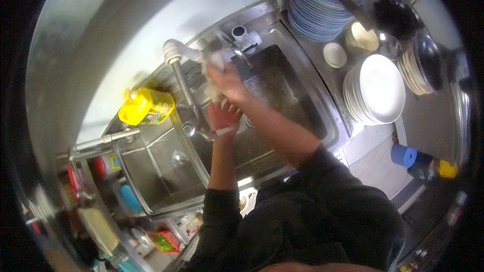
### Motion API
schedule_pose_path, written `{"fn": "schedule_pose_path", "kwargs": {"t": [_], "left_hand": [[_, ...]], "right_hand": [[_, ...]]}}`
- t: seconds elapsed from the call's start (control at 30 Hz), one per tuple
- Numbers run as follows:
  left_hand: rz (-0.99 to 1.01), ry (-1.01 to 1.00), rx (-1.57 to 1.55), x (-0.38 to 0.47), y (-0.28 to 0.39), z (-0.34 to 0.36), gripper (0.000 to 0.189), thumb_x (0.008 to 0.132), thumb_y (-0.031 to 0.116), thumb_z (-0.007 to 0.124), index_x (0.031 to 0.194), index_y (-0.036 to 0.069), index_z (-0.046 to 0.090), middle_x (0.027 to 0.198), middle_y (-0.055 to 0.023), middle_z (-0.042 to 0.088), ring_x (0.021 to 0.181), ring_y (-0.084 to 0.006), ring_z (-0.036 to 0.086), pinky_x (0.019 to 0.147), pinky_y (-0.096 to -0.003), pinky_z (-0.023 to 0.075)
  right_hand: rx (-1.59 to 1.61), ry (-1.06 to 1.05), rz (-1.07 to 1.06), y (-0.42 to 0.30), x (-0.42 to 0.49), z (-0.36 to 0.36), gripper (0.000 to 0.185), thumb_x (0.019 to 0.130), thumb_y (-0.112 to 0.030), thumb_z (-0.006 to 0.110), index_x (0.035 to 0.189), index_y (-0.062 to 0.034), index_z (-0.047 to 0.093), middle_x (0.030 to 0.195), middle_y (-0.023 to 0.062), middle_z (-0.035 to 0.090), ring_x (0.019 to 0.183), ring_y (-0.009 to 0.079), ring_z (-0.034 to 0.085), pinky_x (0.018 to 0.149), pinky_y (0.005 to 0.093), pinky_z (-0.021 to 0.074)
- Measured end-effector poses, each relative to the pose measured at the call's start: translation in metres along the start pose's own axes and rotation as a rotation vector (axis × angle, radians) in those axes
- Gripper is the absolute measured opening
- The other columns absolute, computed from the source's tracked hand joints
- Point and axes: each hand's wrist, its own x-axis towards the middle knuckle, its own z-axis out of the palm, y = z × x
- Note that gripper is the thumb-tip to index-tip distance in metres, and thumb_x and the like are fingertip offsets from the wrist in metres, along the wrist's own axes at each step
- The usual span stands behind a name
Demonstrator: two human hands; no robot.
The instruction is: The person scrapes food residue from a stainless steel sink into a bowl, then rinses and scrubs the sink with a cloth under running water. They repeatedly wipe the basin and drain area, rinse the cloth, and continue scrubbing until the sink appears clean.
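Both of my hands are over the larger basin of a stainless steel sink [298, 94], close together. My right hand [228, 83] is on a pale, wet-looking cloth or sponge [211, 88], blurred and partly covered by the fingers. Just below it is my left hand [223, 117], its fingers curled towards the pale thing. Whitish patches show between those fingers, and I cannot tell whether it grips anything. The faucet [182, 83] hangs to the left, its spout crossing in front of my left wrist. A white plastic fitting [245, 39] stands at the sink's back edge.
A yellow plastic container [147, 107] stands behind the smaller basin [162, 173]. To the right are a tall stack of blue-patterned plates [317, 19], a stack of white plates [374, 88], cream bowls [361, 39] and dark bowls [429, 60]. A red basket [165, 241] holds something green at lower left.
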Motion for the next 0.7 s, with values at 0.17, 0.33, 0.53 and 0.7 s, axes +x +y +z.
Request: {"fn": "schedule_pose_path", "kwargs": {"t": [0.17, 0.33, 0.53, 0.7], "left_hand": [[-0.127, -0.02, -0.019, -0.001, -0.02, -0.021, 0.051, 0.096, 0.049, 0.043, 0.126, 0.008, 0.046, 0.135, -0.0153, 0.046, 0.12, -0.0338, 0.047, 0.101, -0.0518, 0.0387], [-0.201, 0.015, 0.06, 0.0, -0.049, -0.045, 0.046, 0.096, 0.041, 0.047, 0.124, 0.005, 0.045, 0.123, -0.0208, 0.054, 0.105, -0.0332, 0.055, 0.098, -0.0513, 0.0428], [-0.107, -0.021, 0.033, 0.004, -0.064, -0.07, 0.034, 0.095, 0.027, 0.055, 0.121, 0.008, 0.046, 0.112, -0.0158, 0.058, 0.099, -0.0298, 0.059, 0.088, -0.0424, 0.0516], [0.326, -0.266, 0.663, 0.005, -0.056, -0.07, 0.026, 0.09, 0.017, 0.06, 0.112, 0.005, 0.052, 0.104, -0.0145, 0.06, 0.097, -0.0279, 0.06, 0.086, -0.0401, 0.0526]], "right_hand": [[-0.206, -0.026, -0.266, -0.089, 0.061, 0.018, 0.049, 0.084, -0.045, 0.066, 0.099, 0.0015, 0.066, 0.093, 0.0123, 0.068, 0.073, 0.023, 0.064, 0.064, 0.0358, 0.0521], [-1.164, -0.172, -0.516, -0.096, 0.13, 0.036, 0.027, 0.079, -0.036, 0.064, 0.094, -0.0141, 0.069, 0.089, 0.0141, 0.067, 0.083, 0.0312, 0.066, 0.076, 0.0425, 0.0541], [-1.524, -0.172, -0.807, -0.065, 0.16, 0.038, 0.029, 0.078, -0.032, 0.067, 0.092, -0.0067, 0.07, 0.093, 0.0181, 0.068, 0.09, 0.0353, 0.066, 0.081, 0.0447, 0.0533], [-1.158, -0.026, -0.604, -0.047, 0.176, 0.038, 0.036, 0.077, -0.036, 0.068, 0.087, -0.0014, 0.07, 0.093, 0.0213, 0.068, 0.088, 0.038, 0.066, 0.081, 0.0449, 0.0534]]}}
